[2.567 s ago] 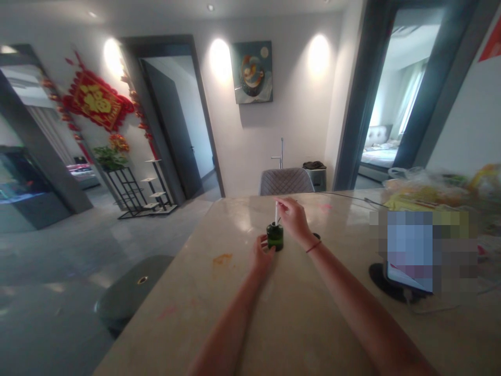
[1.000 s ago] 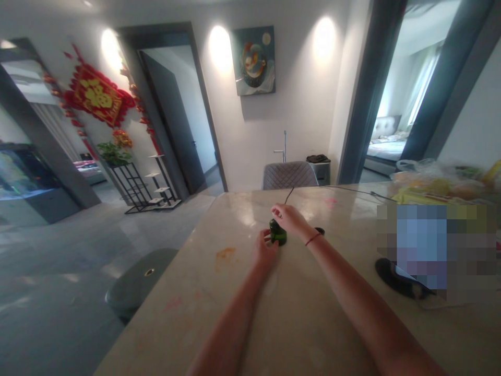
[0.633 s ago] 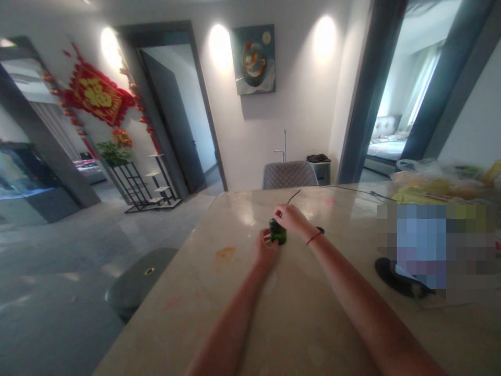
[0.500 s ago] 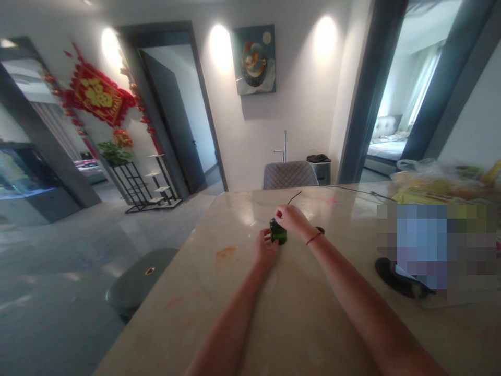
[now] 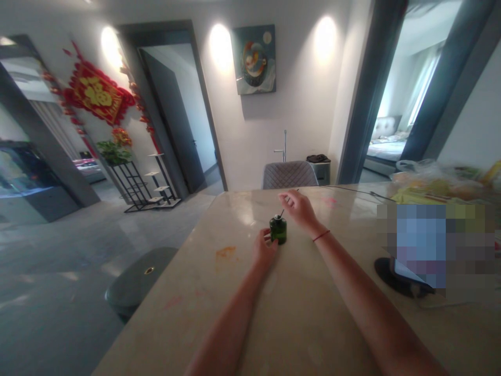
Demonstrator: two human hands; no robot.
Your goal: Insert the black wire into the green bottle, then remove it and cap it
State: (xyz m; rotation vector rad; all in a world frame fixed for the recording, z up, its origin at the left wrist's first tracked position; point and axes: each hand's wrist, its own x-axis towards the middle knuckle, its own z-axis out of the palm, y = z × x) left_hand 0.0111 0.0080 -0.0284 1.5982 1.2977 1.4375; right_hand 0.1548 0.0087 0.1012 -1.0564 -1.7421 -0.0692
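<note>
A small dark green glass bottle (image 5: pixel 278 233) stands upright on the table. My left hand (image 5: pixel 266 247) holds it from the left side, the fingers curled around it and the thumb at its front. Above and to the right of the bottle, my right hand (image 5: pixel 298 210) is closed on a thin dark stick (image 5: pixel 282 212). The stick slants from the pale bottle mouth up past my fingers, and its tip shows just behind the hand. The hand covers its middle. How far its lower end reaches into the mouth cannot be made out.
The pale, stained table top (image 5: pixel 230 292) spreads around my forearms. On the right are a round black stand (image 5: pixel 385 274), a blurred-out patch and plastic bags (image 5: pixel 434 180). A grey chair (image 5: pixel 290 175) faces me across the table; a green stool (image 5: pixel 136 277) stands left.
My right hand has moved up and right from the bottle's top, uncovering its mouth and the stick's lower part. A dark round object behind that wrist is now hidden. My left hand stays put.
</note>
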